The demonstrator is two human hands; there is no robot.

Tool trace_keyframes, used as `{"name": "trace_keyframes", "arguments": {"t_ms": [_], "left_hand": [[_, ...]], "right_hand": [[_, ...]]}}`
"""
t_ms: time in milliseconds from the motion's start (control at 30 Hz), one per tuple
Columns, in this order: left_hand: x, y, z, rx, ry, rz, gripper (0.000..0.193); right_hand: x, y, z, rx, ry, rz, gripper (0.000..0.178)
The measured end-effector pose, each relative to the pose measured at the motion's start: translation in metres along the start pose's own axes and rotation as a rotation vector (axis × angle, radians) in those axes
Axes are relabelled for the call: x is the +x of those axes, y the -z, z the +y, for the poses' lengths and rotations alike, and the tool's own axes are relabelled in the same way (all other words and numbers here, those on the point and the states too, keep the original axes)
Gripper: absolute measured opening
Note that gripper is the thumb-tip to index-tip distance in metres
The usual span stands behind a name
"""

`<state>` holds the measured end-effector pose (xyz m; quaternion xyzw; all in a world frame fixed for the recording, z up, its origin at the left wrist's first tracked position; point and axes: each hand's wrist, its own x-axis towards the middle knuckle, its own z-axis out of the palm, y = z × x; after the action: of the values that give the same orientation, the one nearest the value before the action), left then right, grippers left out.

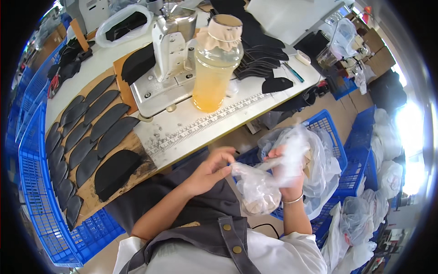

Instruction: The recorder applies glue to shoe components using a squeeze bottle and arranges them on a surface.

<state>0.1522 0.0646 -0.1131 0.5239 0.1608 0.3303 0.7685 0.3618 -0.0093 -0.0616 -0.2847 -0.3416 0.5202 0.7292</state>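
A clear plastic bag (255,185) hangs over my lap, just off the table's front edge, with something pale bunched in its lower part. My left hand (207,173) pinches the bag's left side between thumb and fingers. On the other side my right hand (290,178), a bracelet on its wrist, grips the bag's gathered upper part. That part is smeared by motion and covers some of the right fingers. Behind the right hand, a larger clear bag (321,182) with brownish contents sits in a blue plastic basket (338,146).
On the white table (182,139) stand a sewing machine (166,55) and a cloth-covered bottle of amber liquid (211,86). Dark curved pieces (114,137) lie in rows on a board at left. Black strips (260,59) are stacked beyond the bottle. Blue crates (50,233) flank both sides.
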Motion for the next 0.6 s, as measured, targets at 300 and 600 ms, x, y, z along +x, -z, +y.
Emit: {"name": "trace_keyframes", "arguments": {"t_ms": [300,600], "left_hand": [[0.008,-0.028,0.037,-0.236,0.246,0.089,0.033],[0.017,-0.014,0.011,-0.269,0.165,0.308,0.022]], "right_hand": [[0.002,-0.011,-0.01,-0.854,-0.177,-0.153,0.039],[-0.012,0.031,0.017,-0.874,-0.061,0.105,0.037]]}}
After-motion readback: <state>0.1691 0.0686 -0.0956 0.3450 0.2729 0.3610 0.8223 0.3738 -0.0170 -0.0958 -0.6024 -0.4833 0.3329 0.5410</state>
